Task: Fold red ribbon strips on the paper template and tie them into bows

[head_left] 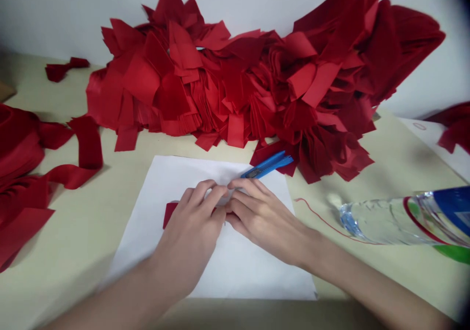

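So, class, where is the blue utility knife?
Head view: the blue utility knife lies at the white paper's top right corner, just beyond the right hand, against the red fabric pile.

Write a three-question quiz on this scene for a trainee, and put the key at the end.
1. True or false: the plastic water bottle stands upright on the table.
2. Which tool lies at the top edge of the white paper sheet, just beyond the right hand? A, a blue utility knife; B, a pair of scissors; C, a steel ruler.
3. Which hand lies over the small red piece on the sheet?

Key: 1, false, it lies on its side. 2, A. 3, the left hand.
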`<control>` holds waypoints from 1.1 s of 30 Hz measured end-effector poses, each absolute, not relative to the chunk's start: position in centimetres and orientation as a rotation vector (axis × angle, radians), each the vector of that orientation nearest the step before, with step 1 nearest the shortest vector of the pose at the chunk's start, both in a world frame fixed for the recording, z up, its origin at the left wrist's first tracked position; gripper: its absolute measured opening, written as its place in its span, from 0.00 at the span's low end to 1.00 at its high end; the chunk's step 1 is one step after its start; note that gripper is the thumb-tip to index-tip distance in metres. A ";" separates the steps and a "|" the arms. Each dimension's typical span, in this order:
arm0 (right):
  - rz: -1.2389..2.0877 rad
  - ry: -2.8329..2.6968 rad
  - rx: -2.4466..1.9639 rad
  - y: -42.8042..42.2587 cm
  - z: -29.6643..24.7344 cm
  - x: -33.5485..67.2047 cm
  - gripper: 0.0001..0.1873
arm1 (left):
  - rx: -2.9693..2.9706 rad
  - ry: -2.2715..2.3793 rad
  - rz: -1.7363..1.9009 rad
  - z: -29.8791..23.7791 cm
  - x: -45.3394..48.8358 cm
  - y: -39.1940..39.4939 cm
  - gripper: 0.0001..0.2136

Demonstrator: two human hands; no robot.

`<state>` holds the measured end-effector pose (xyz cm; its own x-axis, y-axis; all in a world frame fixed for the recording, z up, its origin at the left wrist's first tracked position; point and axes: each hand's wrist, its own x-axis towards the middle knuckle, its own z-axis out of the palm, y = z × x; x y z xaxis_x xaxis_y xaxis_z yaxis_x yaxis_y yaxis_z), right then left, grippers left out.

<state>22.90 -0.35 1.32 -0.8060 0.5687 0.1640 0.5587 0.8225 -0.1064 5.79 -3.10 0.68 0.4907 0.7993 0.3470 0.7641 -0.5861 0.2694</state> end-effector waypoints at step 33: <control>0.648 -2.123 -1.581 -3.1 0.5 29.6 0.11 | 2.626 1.157 0.627 0.0 5.4 -2.1 0.08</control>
<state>29.65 -3.11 0.45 -0.2701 0.9615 0.0508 0.7694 0.2473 -0.5889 5.45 -2.13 0.02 0.6028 0.7401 0.2981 0.6536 -0.6723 0.3476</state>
